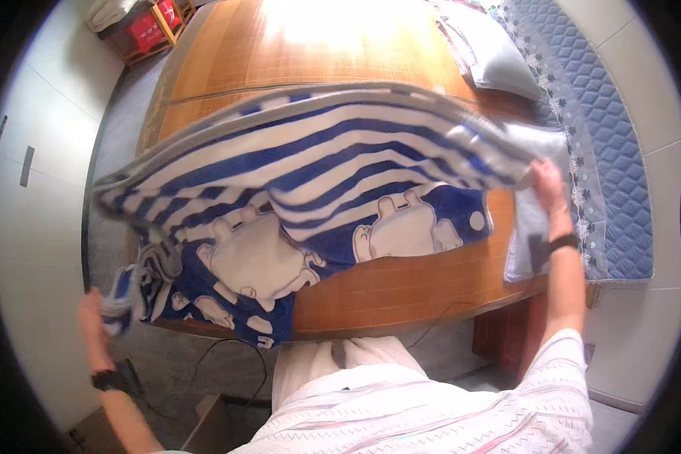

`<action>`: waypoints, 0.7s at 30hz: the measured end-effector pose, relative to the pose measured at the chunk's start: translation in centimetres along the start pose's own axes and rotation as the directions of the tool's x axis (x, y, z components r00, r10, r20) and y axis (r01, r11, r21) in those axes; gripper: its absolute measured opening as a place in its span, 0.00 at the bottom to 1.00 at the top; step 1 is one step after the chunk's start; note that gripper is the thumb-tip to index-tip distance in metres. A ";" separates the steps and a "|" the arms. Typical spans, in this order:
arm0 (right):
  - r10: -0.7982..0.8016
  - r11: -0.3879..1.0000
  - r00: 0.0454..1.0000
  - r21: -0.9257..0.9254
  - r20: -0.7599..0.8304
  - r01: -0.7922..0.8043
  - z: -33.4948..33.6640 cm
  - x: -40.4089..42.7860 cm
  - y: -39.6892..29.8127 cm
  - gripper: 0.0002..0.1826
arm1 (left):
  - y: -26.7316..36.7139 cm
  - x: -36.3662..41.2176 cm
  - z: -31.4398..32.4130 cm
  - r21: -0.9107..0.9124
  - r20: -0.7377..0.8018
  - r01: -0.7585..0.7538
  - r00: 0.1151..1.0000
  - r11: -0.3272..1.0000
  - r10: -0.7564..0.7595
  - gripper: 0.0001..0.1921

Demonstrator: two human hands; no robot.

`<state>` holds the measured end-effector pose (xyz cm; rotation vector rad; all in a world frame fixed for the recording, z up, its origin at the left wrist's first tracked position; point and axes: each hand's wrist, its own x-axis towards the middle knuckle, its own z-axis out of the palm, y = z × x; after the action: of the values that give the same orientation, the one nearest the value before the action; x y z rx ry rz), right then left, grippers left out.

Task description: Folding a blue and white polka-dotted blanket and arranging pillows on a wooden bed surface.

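Note:
A blue and white blanket with stripes and pale cartoon animal figures billows over the bed, stretched between my two hands. My left hand grips a bunched corner at the lower left, beyond the bed's near corner. Out to the right, my right hand holds the opposite corner above the pillow end. The blanket's grey-edged far side is raised and blurred. Its lower part is folded and creased, and one piece hangs over the near edge of the bed mat.
White pillows lie along the right side, beside a quilted blue headboard cover. A wooden rack with a red item stands at the far left. White cabinet doors line the left. A dark cable loops below the bed edge.

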<state>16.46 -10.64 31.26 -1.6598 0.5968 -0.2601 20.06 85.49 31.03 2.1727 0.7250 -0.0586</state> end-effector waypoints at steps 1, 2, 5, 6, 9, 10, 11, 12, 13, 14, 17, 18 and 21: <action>0.055 0.997 0.997 -0.064 0.061 -0.051 0.4 -2.0 1.9 0.09 | 0.5 -3.8 4.1 -0.164 0.073 -0.034 0.996 0.986 0.046 0.13; 0.066 0.993 0.989 0.092 0.136 -0.079 1.8 -3.9 4.6 0.10 | 0.4 -6.9 6.8 -0.245 0.170 0.010 0.985 0.970 0.033 0.11; 0.037 0.990 0.969 0.122 0.245 -0.068 9.8 -10.5 7.3 0.09 | 4.3 -16.2 15.1 -0.412 0.420 0.223 0.907 0.884 -0.033 0.12; 0.063 0.986 0.962 0.130 0.267 -0.101 11.8 -12.4 7.3 0.08 | 6.7 -18.4 17.5 -0.428 0.471 0.278 0.881 0.860 -0.051 0.12; 0.066 0.966 0.920 0.206 0.386 -0.156 17.3 -17.3 4.4 0.08 | 11.2 -23.4 23.0 -0.460 0.613 0.403 0.789 0.791 -0.046 0.12; 0.037 0.969 0.908 0.208 0.417 -0.135 18.4 -18.6 3.1 0.08 | 12.4 -24.6 24.4 -0.491 0.674 0.438 0.739 0.753 0.009 0.12; 0.010 0.971 0.893 0.209 0.450 -0.116 19.3 -19.9 1.7 0.08 | 13.9 -25.8 25.5 -0.517 0.725 0.477 0.686 0.711 0.067 0.12; -0.006 0.967 0.879 0.228 0.477 -0.117 20.1 -21.1 0.4 0.08 | 15.6 -27.0 26.5 -0.544 0.754 0.527 0.649 0.653 0.105 0.11; -0.025 0.962 0.866 0.248 0.499 -0.115 21.0 -22.1 -0.4 0.08 | 17.1 -28.1 27.5 -0.566 0.777 0.574 0.612 0.592 0.150 0.11; -0.072 0.934 0.868 0.338 0.491 -0.114 22.0 -22.8 -0.3 0.08 | 17.8 -28.8 28.6 -0.564 0.798 0.591 0.569 0.577 0.197 0.10; -0.031 0.949 0.878 0.289 0.477 -0.124 23.3 -23.4 0.7 0.07 | 18.1 -30.4 31.5 -0.558 0.825 0.662 0.509 0.501 0.245 0.08; -0.027 0.949 0.882 0.289 0.470 -0.125 23.5 -23.6 1.4 0.07 | 18.0 -30.4 32.2 -0.548 0.830 0.664 0.506 0.508 0.235 0.08; -0.109 0.970 0.909 0.243 0.403 0.009 23.9 -24.1 2.9 0.06 | 17.5 -30.3 33.5 -0.539 0.835 0.673 0.506 0.506 0.215 0.08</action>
<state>7.29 22.01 27.98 -1.4437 0.1844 -0.0151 10.46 38.01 29.64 0.8008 0.3431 -0.7465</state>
